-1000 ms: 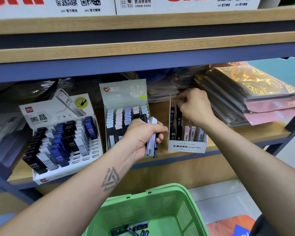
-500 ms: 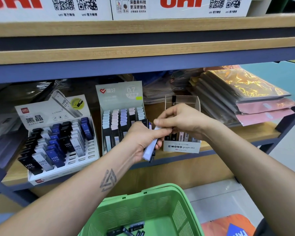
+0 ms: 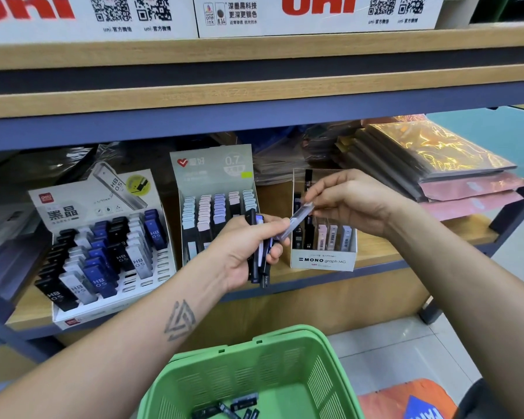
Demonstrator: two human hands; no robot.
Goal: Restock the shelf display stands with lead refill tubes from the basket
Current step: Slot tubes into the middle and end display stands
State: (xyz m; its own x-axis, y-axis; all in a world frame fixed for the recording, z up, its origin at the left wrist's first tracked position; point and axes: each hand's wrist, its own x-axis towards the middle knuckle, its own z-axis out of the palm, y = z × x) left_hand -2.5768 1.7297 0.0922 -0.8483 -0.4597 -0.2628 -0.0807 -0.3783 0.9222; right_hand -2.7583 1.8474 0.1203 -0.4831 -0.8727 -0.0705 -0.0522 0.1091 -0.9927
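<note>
My left hand (image 3: 245, 252) grips a bunch of lead refill tubes (image 3: 260, 261), dark and blue, in front of the shelf edge. My right hand (image 3: 350, 201) pinches the top end of one pale lavender tube (image 3: 295, 220), which slants down toward my left hand. Behind them stands the white MONO graph MG display stand (image 3: 322, 261) with a few tubes upright in it. The grey 0.7 stand (image 3: 215, 189) sits left of it. Farther left is the white HB 0.5 stand (image 3: 103, 237). The green basket (image 3: 285, 358) below holds several dark tubes (image 3: 230, 408).
Stacked plastic-wrapped packs (image 3: 436, 164) lie on the shelf (image 3: 406, 240) to the right. White boxes with red lettering (image 3: 315, 13) sit on the upper shelf. More wrapped stock (image 3: 6, 231) fills the left end. An orange object (image 3: 412, 400) lies on the tiled floor.
My right hand left the back of the MONO stand, came to my left hand, pinched the lavender tube and has drawn it up and to the right out of the bunch.
</note>
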